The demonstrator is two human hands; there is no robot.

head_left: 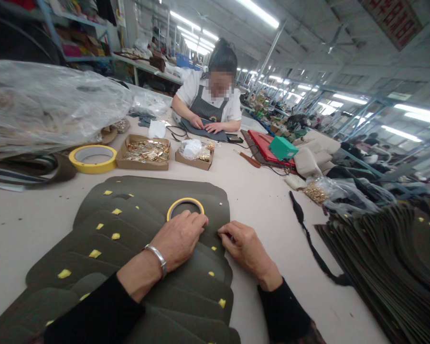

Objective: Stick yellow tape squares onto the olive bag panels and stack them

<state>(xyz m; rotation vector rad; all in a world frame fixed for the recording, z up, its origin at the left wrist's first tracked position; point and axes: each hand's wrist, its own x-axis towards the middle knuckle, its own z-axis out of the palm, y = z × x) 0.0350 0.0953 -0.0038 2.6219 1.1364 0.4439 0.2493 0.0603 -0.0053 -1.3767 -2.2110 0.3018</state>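
Note:
Dark olive panels (143,191) lie overlapped in a row on the table, dotted with small yellow tape pieces (94,253). My left hand (179,239), with a silver bangle at the wrist, is closed on the near edge of a narrow roll of yellow tape (171,207). Its fingertips are partly hidden. To its right, my right hand (243,246) pinches thumb and forefinger together at the right edge of the panels; whatever is between them is too small to make out. A small metal stud (220,204) shows on the top panel.
Beyond the panels stand a wider yellow tape roll (109,167), a box of gold metal parts (143,165) and a smaller box (193,162). Across the table a person (218,95) handles a dark piece. More olive panels (380,267) are stacked right, beside a black strap (304,229).

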